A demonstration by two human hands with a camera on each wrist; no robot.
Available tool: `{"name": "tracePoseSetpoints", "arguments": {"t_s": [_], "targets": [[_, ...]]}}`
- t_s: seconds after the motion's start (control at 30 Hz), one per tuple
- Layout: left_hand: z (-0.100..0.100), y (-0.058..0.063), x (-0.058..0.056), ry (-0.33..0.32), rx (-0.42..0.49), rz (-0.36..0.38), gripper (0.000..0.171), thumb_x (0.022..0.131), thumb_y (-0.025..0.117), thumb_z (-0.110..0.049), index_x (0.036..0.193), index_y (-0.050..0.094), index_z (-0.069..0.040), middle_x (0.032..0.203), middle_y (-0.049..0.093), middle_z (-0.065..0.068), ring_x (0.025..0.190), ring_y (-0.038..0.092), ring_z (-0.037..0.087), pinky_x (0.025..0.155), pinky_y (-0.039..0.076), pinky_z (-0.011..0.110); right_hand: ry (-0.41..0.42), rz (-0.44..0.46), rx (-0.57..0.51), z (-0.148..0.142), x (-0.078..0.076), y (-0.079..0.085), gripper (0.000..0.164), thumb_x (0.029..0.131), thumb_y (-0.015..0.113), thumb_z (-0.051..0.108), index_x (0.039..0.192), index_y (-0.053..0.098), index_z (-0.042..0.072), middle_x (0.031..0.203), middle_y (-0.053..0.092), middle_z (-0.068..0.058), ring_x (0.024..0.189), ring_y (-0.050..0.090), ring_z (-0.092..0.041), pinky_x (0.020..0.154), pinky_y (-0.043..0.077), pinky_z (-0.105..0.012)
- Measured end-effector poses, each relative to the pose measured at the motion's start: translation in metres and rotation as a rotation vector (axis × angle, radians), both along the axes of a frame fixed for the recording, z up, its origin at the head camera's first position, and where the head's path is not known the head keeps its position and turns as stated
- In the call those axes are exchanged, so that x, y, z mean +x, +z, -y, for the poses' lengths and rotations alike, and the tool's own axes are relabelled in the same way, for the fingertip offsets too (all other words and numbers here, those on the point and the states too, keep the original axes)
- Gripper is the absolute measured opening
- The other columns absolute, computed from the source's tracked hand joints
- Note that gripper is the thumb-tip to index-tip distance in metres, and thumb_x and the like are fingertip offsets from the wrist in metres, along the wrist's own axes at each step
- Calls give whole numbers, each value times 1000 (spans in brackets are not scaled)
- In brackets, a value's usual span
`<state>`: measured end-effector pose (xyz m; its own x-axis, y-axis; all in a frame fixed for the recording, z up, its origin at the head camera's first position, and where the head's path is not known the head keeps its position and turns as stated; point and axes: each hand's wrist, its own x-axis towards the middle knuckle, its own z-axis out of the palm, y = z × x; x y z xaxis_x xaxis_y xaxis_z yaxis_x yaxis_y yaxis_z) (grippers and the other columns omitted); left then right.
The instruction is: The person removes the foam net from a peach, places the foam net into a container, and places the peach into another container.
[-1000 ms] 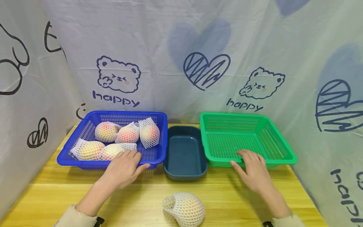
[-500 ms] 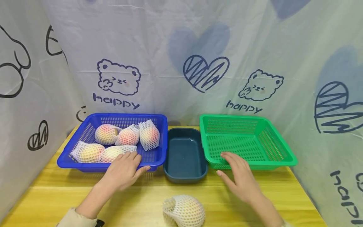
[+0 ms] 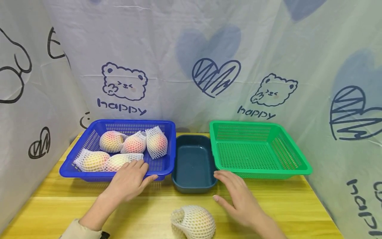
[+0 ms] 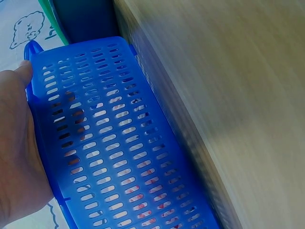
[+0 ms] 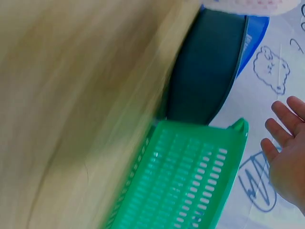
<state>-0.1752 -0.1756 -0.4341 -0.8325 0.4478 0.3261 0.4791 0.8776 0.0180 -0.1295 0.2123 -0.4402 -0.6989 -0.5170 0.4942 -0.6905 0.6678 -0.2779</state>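
At blue basket (image 3: 86, 174) | left hand (image 3: 128, 181) grips it | 1 fruit (image 3: 117, 162) part-hidden

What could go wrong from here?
1. The loose net-wrapped fruit is roundish and lies uncontained on the table; a nudge from the right hand, open close by, might set it rolling.
2. The left hand grips the front rim of the blue basket; pressing or pulling there could tilt it and shift the wrapped fruits inside.
3. The dark tray is close to the right fingertips, so a low sweep might knock it.
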Motion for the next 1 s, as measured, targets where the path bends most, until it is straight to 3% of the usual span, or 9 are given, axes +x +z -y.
{"name": "tracePoseSetpoints", "arguments": {"t_s": [0.2,0.5,0.83,1.0], "targets": [[0,1,0,2,0,9,40,102,60,-48,91,59,-10,87,55,4,84,58,28,73,49,45,77,3,17,11,7,-5,57,98,70,30,149,50,13,152,52,-1,140,48,-26,112,40,-52],[0,1,0,2,-1,14,40,102,60,-48,90,58,-10,86,54,4,83,57,28,72,49,45,153,26,50,25,18,-13,58,103,61,44,151,49,15,155,50,0,143,45,-19,112,44,-49],[0,0,0,-2,2,3,39,102,61,-48,89,57,-11,84,53,3,81,57,27,71,48,44,247,35,103,37,19,-20,61,103,59,49,153,46,17,154,49,2,140,49,-19,111,46,-49],[0,0,-1,0,1,2,40,102,61,-48,90,58,-10,86,55,4,83,58,28,72,49,45,296,92,136,40,19,-24,62,104,58,50,154,46,15,154,50,1,140,49,-19,111,46,-48]]}}
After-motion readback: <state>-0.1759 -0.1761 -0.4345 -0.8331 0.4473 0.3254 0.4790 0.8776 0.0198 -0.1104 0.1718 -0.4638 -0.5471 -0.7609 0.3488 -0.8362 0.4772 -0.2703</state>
